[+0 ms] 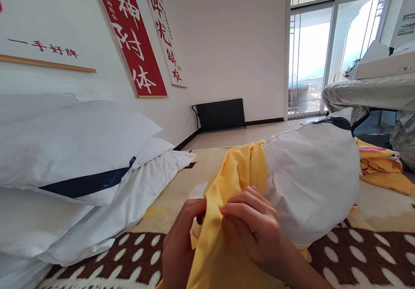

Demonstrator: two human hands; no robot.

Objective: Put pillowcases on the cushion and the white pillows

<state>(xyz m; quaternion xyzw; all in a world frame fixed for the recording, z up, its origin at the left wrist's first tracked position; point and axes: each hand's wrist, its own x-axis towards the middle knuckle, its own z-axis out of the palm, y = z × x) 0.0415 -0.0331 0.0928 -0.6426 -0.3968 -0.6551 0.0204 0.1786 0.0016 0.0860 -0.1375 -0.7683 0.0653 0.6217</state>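
Note:
A yellow cloth cover [241, 168] is gathered around the left end of a white pillow [313, 176], whose right part is bare, with a dark band at its far corner. My left hand [183, 241] is closed on the cloth's left edge at the lower middle. Just right of it, my right hand [256, 224] pinches a fold of the same yellow cloth, fingers bent together. The cloth hangs down between both hands toward the bottom edge. Parts of the left fingers are hidden behind the cloth.
White pillows [74, 142] are stacked at the left, one with a dark band. A beige and brown spotted blanket [366, 254] lies underneath. Folded orange-yellow fabric [382, 168] rests at the right. Behind are a black folded frame [222, 115] and a plastic-covered table [372, 92].

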